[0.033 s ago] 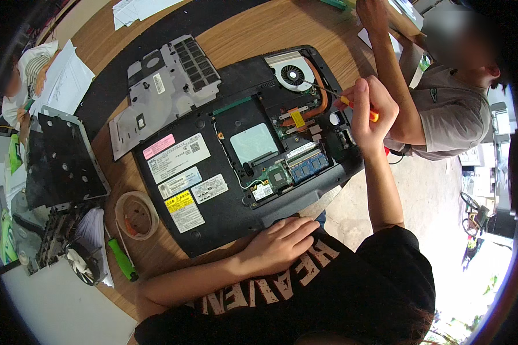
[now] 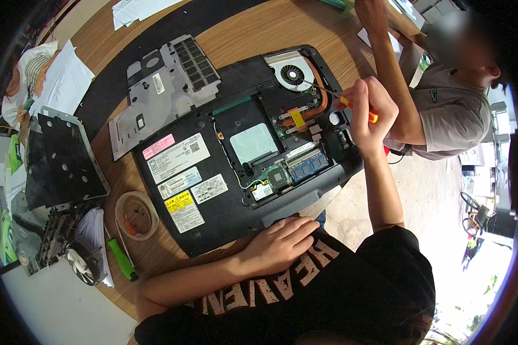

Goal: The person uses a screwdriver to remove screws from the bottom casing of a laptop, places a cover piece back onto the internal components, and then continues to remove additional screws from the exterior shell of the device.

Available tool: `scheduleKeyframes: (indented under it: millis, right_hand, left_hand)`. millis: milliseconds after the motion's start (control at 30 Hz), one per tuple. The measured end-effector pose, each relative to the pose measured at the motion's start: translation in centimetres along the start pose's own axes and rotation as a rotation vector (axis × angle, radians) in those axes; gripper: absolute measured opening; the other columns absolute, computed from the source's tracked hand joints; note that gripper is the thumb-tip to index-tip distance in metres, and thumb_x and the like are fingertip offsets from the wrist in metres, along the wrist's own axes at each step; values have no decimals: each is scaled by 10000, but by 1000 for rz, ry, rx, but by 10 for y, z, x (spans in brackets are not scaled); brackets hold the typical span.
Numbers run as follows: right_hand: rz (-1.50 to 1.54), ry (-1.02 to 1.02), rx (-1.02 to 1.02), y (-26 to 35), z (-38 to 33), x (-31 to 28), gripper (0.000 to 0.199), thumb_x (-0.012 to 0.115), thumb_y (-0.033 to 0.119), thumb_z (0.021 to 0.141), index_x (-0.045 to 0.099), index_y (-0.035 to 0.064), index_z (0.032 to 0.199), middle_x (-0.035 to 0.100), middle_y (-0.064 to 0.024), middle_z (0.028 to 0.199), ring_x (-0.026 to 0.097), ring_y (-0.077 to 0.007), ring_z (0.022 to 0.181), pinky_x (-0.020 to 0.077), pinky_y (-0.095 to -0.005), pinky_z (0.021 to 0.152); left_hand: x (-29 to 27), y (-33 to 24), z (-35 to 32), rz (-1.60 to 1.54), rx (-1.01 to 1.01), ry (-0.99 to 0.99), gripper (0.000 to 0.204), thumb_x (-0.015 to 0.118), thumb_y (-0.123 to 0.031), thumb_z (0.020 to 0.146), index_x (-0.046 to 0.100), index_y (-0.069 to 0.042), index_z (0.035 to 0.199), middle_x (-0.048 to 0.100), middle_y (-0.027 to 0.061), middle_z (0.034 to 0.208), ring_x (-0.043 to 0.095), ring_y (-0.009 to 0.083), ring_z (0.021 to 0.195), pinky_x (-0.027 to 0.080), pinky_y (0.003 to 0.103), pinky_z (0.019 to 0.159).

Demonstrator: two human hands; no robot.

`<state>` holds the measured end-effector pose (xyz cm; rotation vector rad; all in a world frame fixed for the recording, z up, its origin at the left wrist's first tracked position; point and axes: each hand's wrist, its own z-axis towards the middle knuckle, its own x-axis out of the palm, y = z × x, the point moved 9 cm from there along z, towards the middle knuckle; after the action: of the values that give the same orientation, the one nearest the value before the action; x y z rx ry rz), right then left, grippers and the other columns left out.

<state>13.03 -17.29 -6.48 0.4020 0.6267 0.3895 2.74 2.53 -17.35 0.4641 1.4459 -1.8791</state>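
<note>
Right hand (image 2: 369, 115) closed around screwdriver (image 2: 334, 95), left hand (image 2: 279, 244) flat, ungripping, on laptop (image 2: 213, 172) near edge

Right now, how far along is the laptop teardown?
Done: the grey bottom cover is off and lies beside the upturned laptop, baring its fan and memory modules. In hand: the right hand points a screwdriver toward the fan while the left hand steadies the near edge. Left: fan, heat pipe and boards remain seated.
</note>
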Motion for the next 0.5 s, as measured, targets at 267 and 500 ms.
scheduleKeyframes:
  millis: [267, 500]
  right_hand:
    - [71, 35, -4, 8, -1, 15, 251, 579, 23, 881, 550, -18, 635, 473, -86, 565, 448, -168, 471, 340, -291, 442]
    - [140, -24, 158, -33, 2, 10, 269, 558, 83, 922, 580, -35, 682, 529, -78, 595, 516, -121, 527, 413, -255, 474]
  left_hand:
    - [-3, 0, 0, 4, 7, -12, 195, 587, -126, 844, 632, -31, 1009, 507, 102, 1288, 489, 269, 1199, 430, 400, 939]
    - [-4, -1, 1, 10, 10, -4, 194, 587, -133, 841, 633, -32, 999, 510, 98, 1286, 497, 265, 1190, 433, 392, 937]
